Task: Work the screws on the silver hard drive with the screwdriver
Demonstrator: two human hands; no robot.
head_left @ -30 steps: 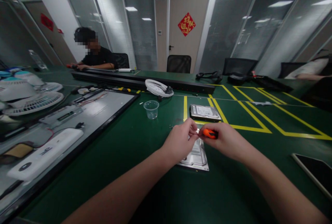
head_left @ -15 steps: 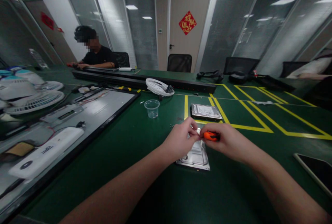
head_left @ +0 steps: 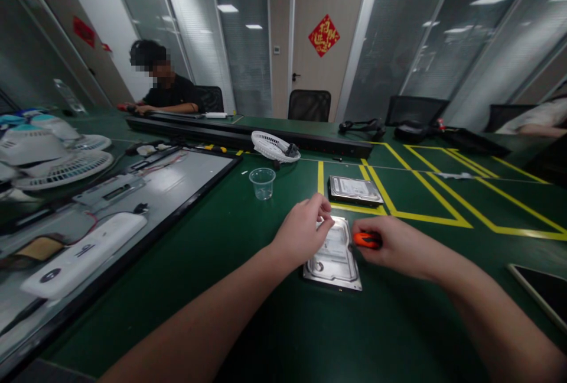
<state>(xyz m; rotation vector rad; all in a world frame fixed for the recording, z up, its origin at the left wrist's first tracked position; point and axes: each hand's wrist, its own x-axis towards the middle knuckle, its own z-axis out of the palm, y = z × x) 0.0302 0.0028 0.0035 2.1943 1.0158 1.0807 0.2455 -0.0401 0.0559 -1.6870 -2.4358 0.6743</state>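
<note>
The silver hard drive [head_left: 334,270] lies flat on the desk [head_left: 212,253] between the hands, its long axis running roughly 12 to 6 o'clock. The left hand [head_left: 302,226], fingers bent, overlaps its 10 o'clock side; whether it pinches anything, I cannot tell. The right hand [head_left: 385,244] grips an orange-handled tool [head_left: 367,241] just off 2 o'clock
</note>
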